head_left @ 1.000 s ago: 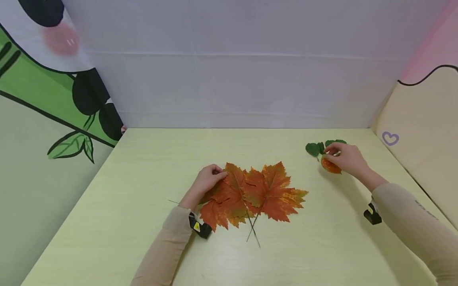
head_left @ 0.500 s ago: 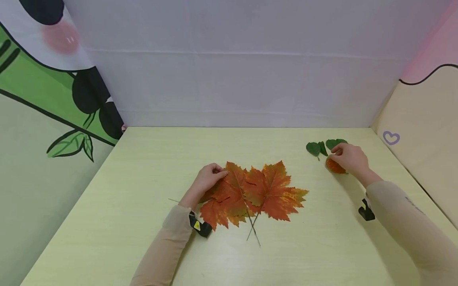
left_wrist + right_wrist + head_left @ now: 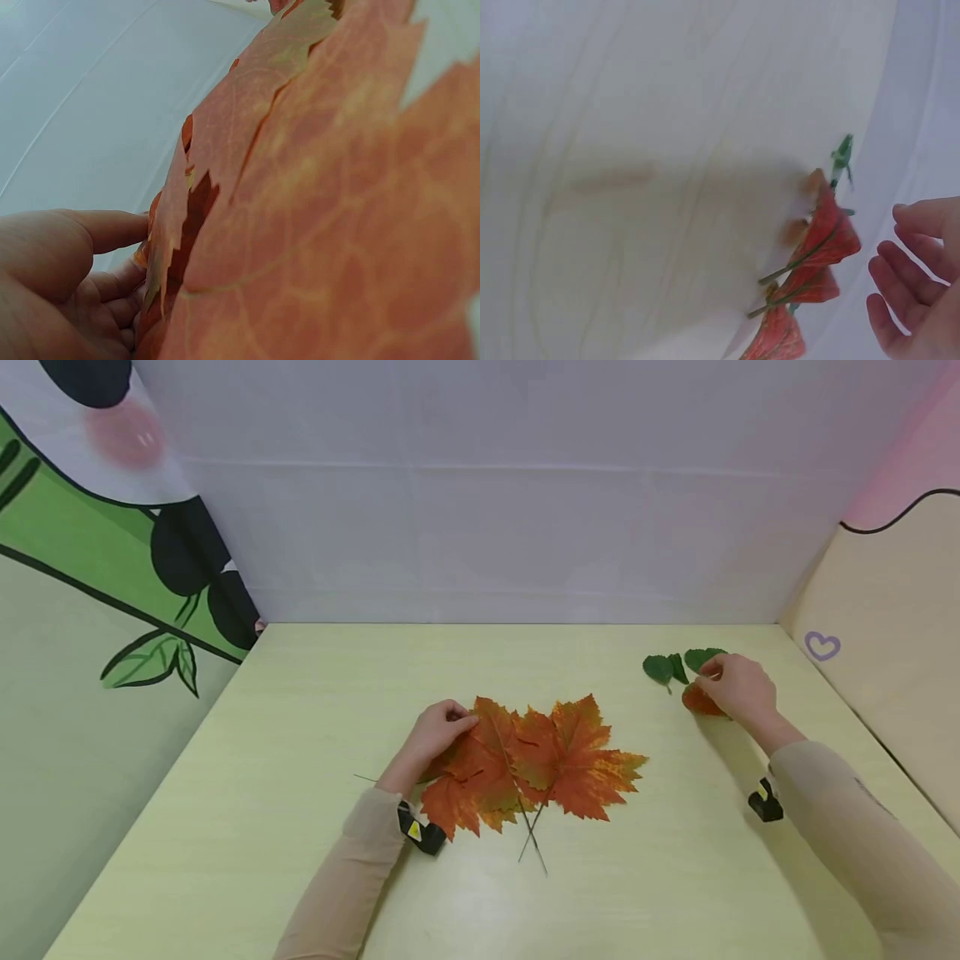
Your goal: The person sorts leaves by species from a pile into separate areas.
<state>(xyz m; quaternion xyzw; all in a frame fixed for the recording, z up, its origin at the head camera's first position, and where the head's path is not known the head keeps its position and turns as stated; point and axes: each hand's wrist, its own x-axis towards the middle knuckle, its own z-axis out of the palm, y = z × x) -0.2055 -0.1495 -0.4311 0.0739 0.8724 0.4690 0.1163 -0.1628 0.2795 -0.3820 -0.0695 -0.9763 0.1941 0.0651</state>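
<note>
Several large orange maple leaves [image 3: 577, 764] lie overlapped at the table's middle, their thin stems crossing toward me. My left hand [image 3: 435, 731] pinches the upper left edge of this bunch; in the left wrist view the thumb and fingers meet at the leaves' edges. At the far right my right hand [image 3: 742, 689] hovers by a few small orange-red leaves [image 3: 701, 700]. In the right wrist view those small red leaves [image 3: 829, 232] stand apart from the loosely bent fingers, with nothing held. Small green leaves [image 3: 658, 669] lie just beyond them.
The pale wooden table [image 3: 300, 710] runs back to a light grey cloth wall [image 3: 525, 543]. A cream panel [image 3: 892, 627] bounds the right side, and a panel with a cartoon drawing [image 3: 112, 593] the left. Dark cameras sit on both wrists.
My right hand has shifted slightly right with the small orange leaves, then let them go, uncovering more of the green ones. My left hand has stayed on the maple leaves.
</note>
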